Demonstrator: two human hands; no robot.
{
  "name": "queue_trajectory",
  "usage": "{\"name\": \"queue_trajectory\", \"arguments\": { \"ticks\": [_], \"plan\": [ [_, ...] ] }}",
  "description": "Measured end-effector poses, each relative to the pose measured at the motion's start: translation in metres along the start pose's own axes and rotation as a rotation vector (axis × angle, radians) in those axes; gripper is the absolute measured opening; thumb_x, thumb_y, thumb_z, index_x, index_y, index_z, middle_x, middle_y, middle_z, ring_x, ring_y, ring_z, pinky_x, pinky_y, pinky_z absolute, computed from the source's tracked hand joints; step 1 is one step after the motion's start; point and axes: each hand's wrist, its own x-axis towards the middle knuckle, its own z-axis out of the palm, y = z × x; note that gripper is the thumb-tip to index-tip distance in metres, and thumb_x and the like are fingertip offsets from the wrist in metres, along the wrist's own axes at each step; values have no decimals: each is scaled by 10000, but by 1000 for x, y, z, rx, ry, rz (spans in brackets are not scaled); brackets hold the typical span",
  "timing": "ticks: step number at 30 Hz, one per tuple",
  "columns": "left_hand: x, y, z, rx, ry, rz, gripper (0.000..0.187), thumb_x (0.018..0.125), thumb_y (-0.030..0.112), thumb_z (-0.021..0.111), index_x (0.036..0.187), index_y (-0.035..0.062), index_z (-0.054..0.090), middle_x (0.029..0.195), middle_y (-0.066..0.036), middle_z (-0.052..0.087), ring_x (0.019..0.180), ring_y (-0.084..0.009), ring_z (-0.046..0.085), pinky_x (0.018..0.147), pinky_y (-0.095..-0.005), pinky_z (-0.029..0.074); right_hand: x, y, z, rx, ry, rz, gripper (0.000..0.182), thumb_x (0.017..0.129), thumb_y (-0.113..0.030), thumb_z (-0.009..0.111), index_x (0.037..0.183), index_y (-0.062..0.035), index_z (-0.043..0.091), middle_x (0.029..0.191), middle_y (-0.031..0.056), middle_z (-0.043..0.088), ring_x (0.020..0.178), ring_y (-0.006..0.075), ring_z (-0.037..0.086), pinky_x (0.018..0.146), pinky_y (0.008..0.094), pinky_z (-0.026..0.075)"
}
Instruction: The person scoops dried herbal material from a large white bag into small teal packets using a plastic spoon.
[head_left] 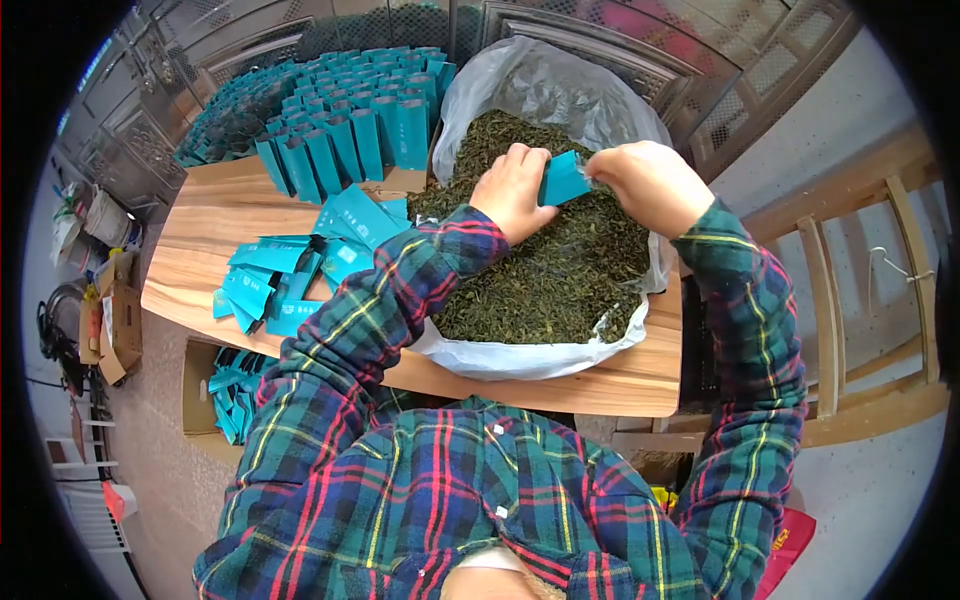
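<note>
My left hand (pixel 512 190) is wrapped round a teal paper pouch (pixel 565 180), held tilted with its top edge to the right. At that edge my right hand (pixel 655 183) is closed with bent fingers; whether it pinches the rim or holds some leaves is hidden. Below both hands lies a heap of dried green leaves (pixel 540 280), which looks like loose tea, inside a large clear plastic bag (pixel 610 95) with its sides folded down.
Rows of upright teal pouches (pixel 350 120) stand at the back left of the wooden table (pixel 200 215). Flat pouches (pixel 265 270) lie loose nearer me. Below, a cardboard box (pixel 200 390) holds more pouches. A wooden rack (pixel 850 310) stands at the right.
</note>
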Motion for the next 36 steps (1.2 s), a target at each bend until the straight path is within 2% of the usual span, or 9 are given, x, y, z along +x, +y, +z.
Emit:
{"name": "queue_trajectory", "arguments": {
  "ticks": [2, 6, 13, 17, 20, 24, 28, 32, 36],
  "plan": [
    [1, 1, 3, -48, -8, -1, 585, 626, 148, 717, 1125, 28, 436, 1046, -177, 463, 1002, -364, 478, 866, -405, 414, 4, -8, -1, -197, -49, -85, 126, 803, -99, 550, 900, -56, 620, 765, 159, 606, 750, 328, 595, 658, 378, 477],
    [2, -5, 8, -142, 0, 9, 607, 628, 158, 738, 1131, 9, 432, 1048, -180, 464, 1018, -347, 477, 878, -387, 410, -1, -15, -19, -179, 72, -16, 90, 794, -99, 540, 835, -50, 602, 730, 145, 602, 722, 328, 592, 637, 405, 468],
    [2, -3, 14, -138, 55, 120, 623, 623, 169, 749, 1124, -12, 426, 1039, -190, 461, 1009, -355, 475, 871, -389, 412, -10, -26, -21, -297, 28, -30, 93, 777, -89, 545, 848, -53, 594, 743, 127, 606, 715, 317, 593, 632, 391, 474],
    [2, 2, 11, -150, -9, -23, 617, 637, 176, 761, 1123, -10, 430, 1039, -156, 493, 981, -290, 520, 860, -357, 428, -20, -37, -27, -389, 122, -11, 111, 745, -51, 540, 845, -44, 587, 767, 115, 617, 746, 298, 605, 638, 363, 484],
    [6, -7, 4, -645, -267, -371, 603, 658, 178, 778, 1128, 8, 441, 1050, -105, 528, 965, -186, 544, 854, -318, 439, -31, -41, -27, -404, 271, 19, 125, 737, -37, 547, 853, -43, 590, 783, 110, 624, 761, 284, 611, 647, 346, 489],
    [-4, -19, -21, -748, -260, -353, 557, 695, 148, 770, 1134, 25, 449, 1036, -75, 558, 955, -120, 536, 849, -283, 442, -51, -35, -13, -301, 462, 87, 130, 768, -47, 566, 892, -48, 603, 812, 112, 631, 767, 271, 615, 663, 336, 490],
    [-39, -20, -79, -580, -5, -127, 567, 716, 88, 744, 1189, 35, 437, 1033, -74, 563, 935, -127, 542, 835, -273, 448, -72, -30, 25, -61, 486, 178, 132, 816, -67, 574, 938, -38, 614, 859, 136, 636, 784, 273, 620, 683, 331, 488],
    [-98, -25, -143, -523, 121, -245, 629, 719, 46, 726, 1258, 47, 403, 1049, -56, 557, 918, -121, 539, 821, -262, 447, -91, -37, 62, 194, 523, 299, 141, 841, -47, 572, 965, -9, 625, 887, 162, 642, 798, 265, 634, 693, 306, 484],
    [-168, -11, -165, -610, 190, -548, 706, 652, 112, 784, 1240, 29, 402, 1117, -73, 528, 990, -157, 522, 849, -314, 452, -113, -38, 95, 307, 586, 384, 144, 848, -36, 578, 976, -6, 635, 884, 143, 658, 788, 207, 642, 687, 284, 480]
  ]
}}
